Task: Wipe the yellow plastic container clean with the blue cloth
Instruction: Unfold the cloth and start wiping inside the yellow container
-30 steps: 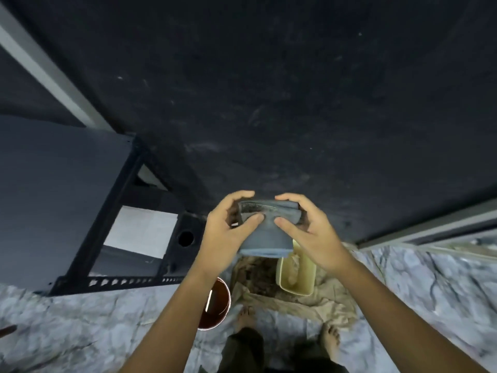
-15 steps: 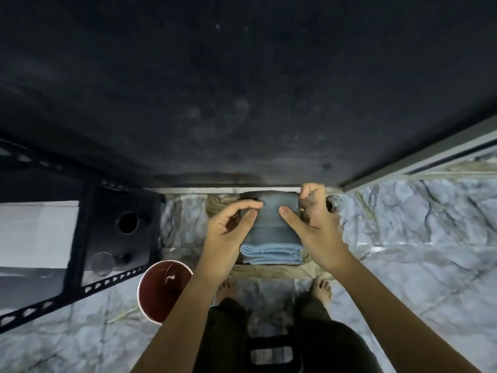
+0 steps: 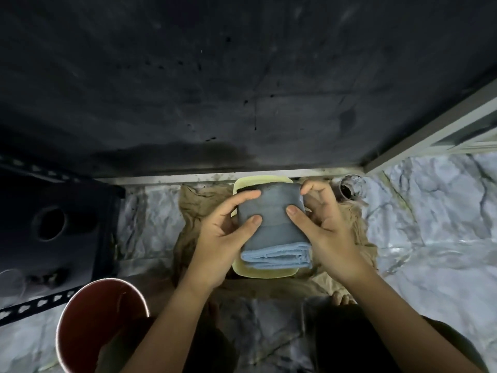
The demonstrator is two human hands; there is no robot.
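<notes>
Since a moment earlier, both the left hand (image 3: 226, 238) and right hand (image 3: 322, 232) had brought the folded blue cloth (image 3: 271, 222), fingers pinching it, directly over the yellow plastic container (image 3: 265, 271) on the floor, so wiping seemed imminent.

Most of the yellow container (image 3: 265, 273) behind the folded blue cloth (image 3: 271, 219) — red bucket (image 3: 88, 319) cropped at the bottom edge.

Red bucket (image 3: 102, 327) – tan rag (image 3: 193, 211).
</notes>
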